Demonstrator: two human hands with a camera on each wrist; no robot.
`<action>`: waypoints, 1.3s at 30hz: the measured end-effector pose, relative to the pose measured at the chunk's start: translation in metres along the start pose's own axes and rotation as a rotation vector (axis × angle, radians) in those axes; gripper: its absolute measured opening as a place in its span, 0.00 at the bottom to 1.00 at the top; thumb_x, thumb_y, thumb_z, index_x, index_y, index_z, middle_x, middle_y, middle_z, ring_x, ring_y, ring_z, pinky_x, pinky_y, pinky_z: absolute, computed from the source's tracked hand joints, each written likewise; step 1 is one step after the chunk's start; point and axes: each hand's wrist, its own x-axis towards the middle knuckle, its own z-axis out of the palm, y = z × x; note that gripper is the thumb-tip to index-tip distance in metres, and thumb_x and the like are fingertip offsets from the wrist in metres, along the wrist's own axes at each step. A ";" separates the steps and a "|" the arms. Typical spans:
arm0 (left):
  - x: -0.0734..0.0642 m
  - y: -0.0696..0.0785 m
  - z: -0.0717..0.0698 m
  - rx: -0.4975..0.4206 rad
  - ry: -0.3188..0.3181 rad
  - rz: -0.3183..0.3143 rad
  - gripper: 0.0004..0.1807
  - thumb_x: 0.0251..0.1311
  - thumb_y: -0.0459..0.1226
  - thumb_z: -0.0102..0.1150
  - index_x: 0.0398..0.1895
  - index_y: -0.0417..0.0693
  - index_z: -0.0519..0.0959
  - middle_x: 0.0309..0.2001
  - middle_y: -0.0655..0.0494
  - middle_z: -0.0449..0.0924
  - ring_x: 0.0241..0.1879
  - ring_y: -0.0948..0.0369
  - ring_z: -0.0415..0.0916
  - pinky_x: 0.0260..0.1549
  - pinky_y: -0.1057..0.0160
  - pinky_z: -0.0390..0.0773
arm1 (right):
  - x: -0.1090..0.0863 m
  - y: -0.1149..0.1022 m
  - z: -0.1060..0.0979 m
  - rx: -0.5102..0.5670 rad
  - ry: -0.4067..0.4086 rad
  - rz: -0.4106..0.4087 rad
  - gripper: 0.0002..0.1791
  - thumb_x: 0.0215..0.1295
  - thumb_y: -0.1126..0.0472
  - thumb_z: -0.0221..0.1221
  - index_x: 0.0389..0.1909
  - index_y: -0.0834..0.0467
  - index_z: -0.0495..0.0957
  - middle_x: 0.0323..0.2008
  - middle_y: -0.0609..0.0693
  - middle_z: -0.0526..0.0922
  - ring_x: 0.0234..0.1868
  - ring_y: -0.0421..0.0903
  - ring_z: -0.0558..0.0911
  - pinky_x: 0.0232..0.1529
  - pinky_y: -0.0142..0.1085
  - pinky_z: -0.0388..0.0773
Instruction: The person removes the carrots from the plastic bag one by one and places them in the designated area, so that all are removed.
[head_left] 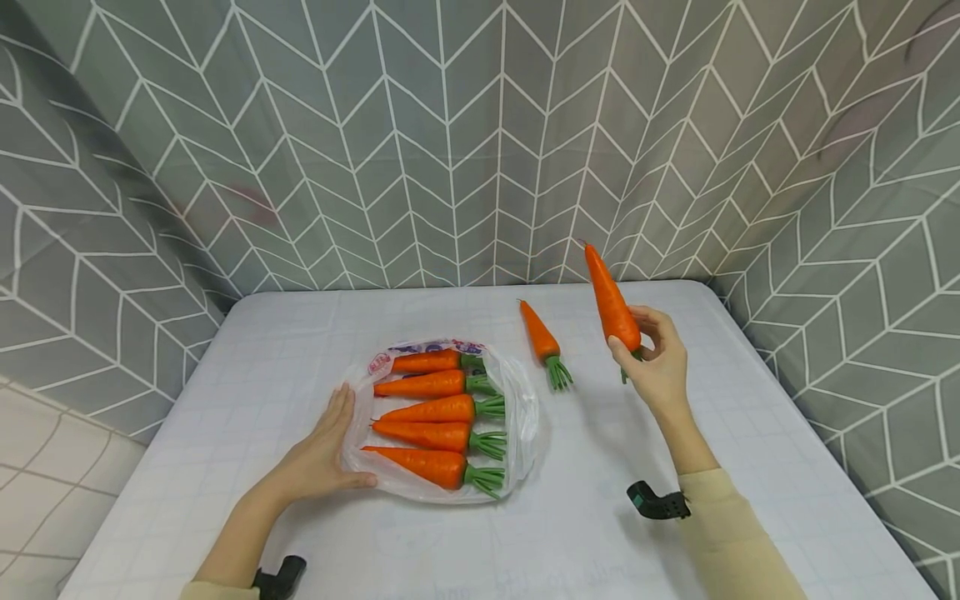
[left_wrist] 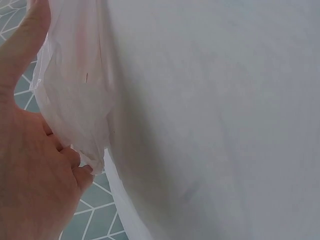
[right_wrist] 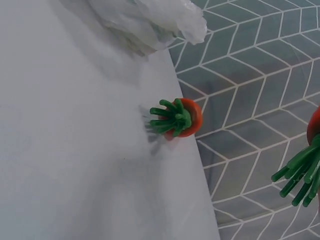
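My right hand [head_left: 662, 360] grips an orange carrot [head_left: 609, 298] near its green stems, with the tip pointing up and away, above the table. In the right wrist view, only the stem end of this held carrot [right_wrist: 303, 170] shows at the right edge. Another carrot [head_left: 539, 331] lies on the table left of that hand, stems toward me. My left hand [head_left: 324, 450] rests against the left side of a clear plastic bag [head_left: 525, 417], fingers along it and thumb at its near corner. Several carrots [head_left: 431, 410] lie side by side inside, their stems facing the bag's open right side.
A white cloth [head_left: 570, 542] covers the table. Behind it and along the sides hangs a grey curtain [head_left: 465, 150] with white chevron lines. Black wrist camera mounts [head_left: 660, 502] sit on both wrists. White tiles [head_left: 52, 475] show at the lower left.
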 end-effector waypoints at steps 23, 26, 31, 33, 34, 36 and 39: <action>-0.001 0.001 0.002 -0.002 -0.001 -0.015 0.75 0.36 0.65 0.70 0.75 0.33 0.36 0.76 0.38 0.31 0.74 0.42 0.32 0.63 0.37 0.52 | 0.009 0.064 0.027 -0.383 0.052 0.421 0.26 0.55 0.60 0.65 0.56 0.60 0.75 0.46 0.62 0.80 0.43 0.57 0.81 0.37 0.36 0.76; -0.002 0.001 0.002 -0.005 -0.002 -0.024 0.75 0.36 0.65 0.70 0.75 0.34 0.36 0.76 0.39 0.30 0.74 0.42 0.32 0.63 0.38 0.53 | 0.010 0.066 0.031 -0.397 0.009 0.462 0.25 0.55 0.59 0.65 0.56 0.60 0.75 0.46 0.63 0.80 0.44 0.57 0.80 0.37 0.37 0.77; -0.002 0.001 0.002 -0.005 0.001 -0.019 0.75 0.36 0.66 0.70 0.75 0.34 0.37 0.76 0.38 0.30 0.74 0.42 0.32 0.63 0.37 0.52 | 0.012 0.073 0.040 -0.447 -0.060 0.496 0.25 0.57 0.58 0.65 0.55 0.60 0.75 0.47 0.64 0.80 0.45 0.57 0.78 0.41 0.42 0.77; -0.002 0.001 0.002 -0.002 0.001 -0.015 0.75 0.36 0.66 0.70 0.75 0.34 0.37 0.76 0.38 0.30 0.74 0.42 0.32 0.63 0.37 0.52 | 0.013 0.076 0.043 -0.474 -0.080 0.493 0.25 0.57 0.58 0.66 0.55 0.61 0.76 0.47 0.64 0.80 0.46 0.57 0.78 0.43 0.44 0.77; -0.002 0.001 0.003 -0.002 0.002 -0.013 0.75 0.36 0.66 0.70 0.75 0.34 0.37 0.76 0.38 0.30 0.74 0.42 0.32 0.63 0.37 0.52 | 0.013 0.078 0.044 -0.487 -0.089 0.488 0.25 0.57 0.58 0.66 0.55 0.62 0.76 0.47 0.65 0.80 0.46 0.58 0.78 0.44 0.46 0.76; -0.002 0.001 0.003 0.000 0.003 -0.011 0.75 0.36 0.66 0.69 0.75 0.34 0.37 0.76 0.38 0.31 0.74 0.41 0.32 0.63 0.37 0.53 | 0.014 0.081 0.047 -0.518 -0.103 0.475 0.25 0.56 0.58 0.66 0.55 0.62 0.76 0.47 0.65 0.80 0.47 0.59 0.78 0.45 0.47 0.76; -0.002 0.001 0.003 -0.002 0.005 -0.010 0.74 0.36 0.66 0.69 0.75 0.34 0.37 0.76 0.38 0.31 0.74 0.42 0.32 0.64 0.37 0.52 | 0.015 0.085 0.050 -0.563 -0.121 0.452 0.26 0.56 0.58 0.67 0.54 0.63 0.77 0.46 0.66 0.81 0.46 0.60 0.79 0.46 0.49 0.75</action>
